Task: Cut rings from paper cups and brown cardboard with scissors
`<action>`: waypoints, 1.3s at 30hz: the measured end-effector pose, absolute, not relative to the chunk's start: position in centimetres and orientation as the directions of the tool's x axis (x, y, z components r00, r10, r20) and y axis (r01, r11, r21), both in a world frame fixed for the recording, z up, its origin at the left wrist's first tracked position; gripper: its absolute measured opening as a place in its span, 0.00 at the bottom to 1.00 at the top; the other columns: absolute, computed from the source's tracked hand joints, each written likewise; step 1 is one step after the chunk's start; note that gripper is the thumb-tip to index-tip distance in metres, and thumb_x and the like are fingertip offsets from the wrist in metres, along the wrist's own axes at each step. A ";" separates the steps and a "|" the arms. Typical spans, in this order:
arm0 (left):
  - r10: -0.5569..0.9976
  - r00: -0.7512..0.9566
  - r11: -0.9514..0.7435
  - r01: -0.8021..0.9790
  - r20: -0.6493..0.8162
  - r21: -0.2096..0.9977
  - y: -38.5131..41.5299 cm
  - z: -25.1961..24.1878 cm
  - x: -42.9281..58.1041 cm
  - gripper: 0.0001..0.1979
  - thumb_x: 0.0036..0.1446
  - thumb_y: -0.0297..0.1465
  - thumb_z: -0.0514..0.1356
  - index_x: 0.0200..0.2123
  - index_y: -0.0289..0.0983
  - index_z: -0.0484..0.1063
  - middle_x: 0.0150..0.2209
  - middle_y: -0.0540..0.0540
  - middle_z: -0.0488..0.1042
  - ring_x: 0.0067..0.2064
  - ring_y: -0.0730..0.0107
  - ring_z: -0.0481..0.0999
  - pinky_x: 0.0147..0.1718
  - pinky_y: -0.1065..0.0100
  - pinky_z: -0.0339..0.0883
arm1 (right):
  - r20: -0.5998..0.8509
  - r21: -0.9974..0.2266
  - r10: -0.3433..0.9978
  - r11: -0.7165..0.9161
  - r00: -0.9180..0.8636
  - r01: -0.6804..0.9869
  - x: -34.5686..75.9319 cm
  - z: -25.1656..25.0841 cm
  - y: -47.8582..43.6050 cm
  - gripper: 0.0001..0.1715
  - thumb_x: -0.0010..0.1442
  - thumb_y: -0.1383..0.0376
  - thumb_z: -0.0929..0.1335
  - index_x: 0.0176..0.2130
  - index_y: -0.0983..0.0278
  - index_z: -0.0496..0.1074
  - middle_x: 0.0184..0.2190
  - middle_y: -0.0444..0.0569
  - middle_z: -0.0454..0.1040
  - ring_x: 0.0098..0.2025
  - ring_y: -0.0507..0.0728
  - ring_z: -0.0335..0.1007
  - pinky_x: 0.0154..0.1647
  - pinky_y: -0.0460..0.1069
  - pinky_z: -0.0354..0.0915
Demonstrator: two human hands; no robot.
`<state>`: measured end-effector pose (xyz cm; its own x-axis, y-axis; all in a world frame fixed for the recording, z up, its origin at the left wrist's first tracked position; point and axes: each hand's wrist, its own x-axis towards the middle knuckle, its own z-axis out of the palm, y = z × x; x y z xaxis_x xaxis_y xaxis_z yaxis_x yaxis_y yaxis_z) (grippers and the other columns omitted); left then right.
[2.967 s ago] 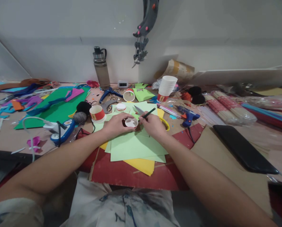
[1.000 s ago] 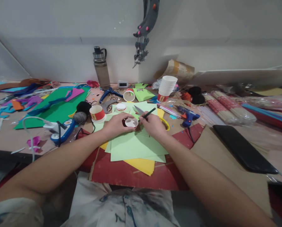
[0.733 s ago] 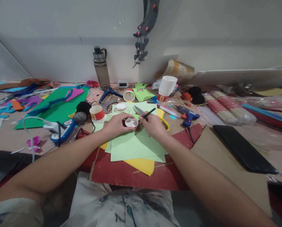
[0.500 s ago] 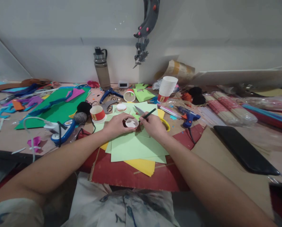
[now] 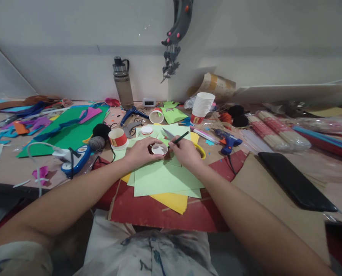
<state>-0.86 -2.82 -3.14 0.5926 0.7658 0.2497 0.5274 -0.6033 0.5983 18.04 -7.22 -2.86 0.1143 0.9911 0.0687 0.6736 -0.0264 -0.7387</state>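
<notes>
My left hand (image 5: 142, 152) is closed around the side of a small round white paper cup base (image 5: 159, 148), its open side facing up. In my right hand (image 5: 185, 151) a black pencil or pen (image 5: 180, 137) is pinched, its lower end close to the base's right rim. Both hands are over a stack of light green paper sheets (image 5: 167, 182). Scissors with a yellow handle (image 5: 201, 151) lie partly hidden beneath my right hand, the blade showing beyond it. Just past my left hand sits another small white round piece (image 5: 147, 130).
A red-and-white paper cup (image 5: 118, 138) stands left of the hands. Stacked paper cups (image 5: 203, 106), a blue glue gun (image 5: 228, 141) and a black phone-like slab (image 5: 295, 181) are to the right. A water bottle (image 5: 122, 85) stands by the wall. Yellow sheets (image 5: 172, 203) lie on red cardboard (image 5: 142, 214).
</notes>
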 end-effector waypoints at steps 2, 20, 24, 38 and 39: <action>0.765 0.595 -0.605 0.531 0.247 0.594 -2.8 -3.1 -0.9 0.24 0.46 0.43 0.67 0.46 0.39 0.74 0.45 0.46 0.77 0.45 0.63 0.75 0.43 0.64 0.68 | 0.076 -0.734 0.991 -0.019 0.111 0.679 18.1 -2.9 -7.2 0.09 0.62 0.65 0.63 0.34 0.63 0.72 0.26 0.45 0.75 0.27 0.52 0.67 0.28 0.44 0.56; 0.753 0.614 -0.614 0.527 0.236 0.587 -2.9 -2.7 -0.8 0.28 0.44 0.42 0.68 0.48 0.38 0.73 0.49 0.44 0.76 0.51 0.59 0.73 0.50 0.60 0.66 | 0.074 -0.764 0.989 -0.025 0.126 0.644 18.2 -3.2 -7.0 0.09 0.62 0.64 0.63 0.34 0.62 0.72 0.26 0.45 0.75 0.26 0.52 0.67 0.29 0.45 0.57; 0.753 0.619 -0.608 0.522 0.225 0.598 -2.9 -2.7 -0.8 0.29 0.44 0.43 0.68 0.49 0.39 0.72 0.50 0.44 0.76 0.51 0.58 0.73 0.50 0.59 0.67 | 0.068 -0.769 0.990 -0.029 0.127 0.639 18.2 -3.2 -7.0 0.08 0.62 0.64 0.63 0.34 0.62 0.71 0.27 0.45 0.76 0.26 0.52 0.67 0.28 0.45 0.57; 0.754 0.610 -0.618 0.534 0.243 0.577 -2.7 -3.0 -0.8 0.28 0.44 0.43 0.68 0.48 0.39 0.73 0.50 0.44 0.76 0.52 0.58 0.73 0.51 0.59 0.66 | 0.072 -0.756 0.989 -0.030 0.129 0.653 18.2 -3.1 -7.1 0.09 0.62 0.64 0.63 0.34 0.62 0.71 0.27 0.45 0.76 0.26 0.52 0.68 0.28 0.45 0.57; 0.754 0.608 -0.619 0.534 0.247 0.576 -2.7 -3.0 -0.8 0.28 0.44 0.43 0.68 0.48 0.39 0.73 0.49 0.44 0.76 0.51 0.58 0.73 0.51 0.59 0.67 | 0.071 -0.755 0.989 -0.032 0.130 0.655 18.2 -3.1 -7.1 0.08 0.62 0.64 0.63 0.34 0.62 0.71 0.26 0.45 0.76 0.26 0.52 0.68 0.28 0.45 0.57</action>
<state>-0.82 -2.73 -3.03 0.6082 0.7543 0.2474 0.5340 -0.6194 0.5755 18.17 -7.10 -3.11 0.1303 0.9890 0.0706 0.6554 -0.0324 -0.7546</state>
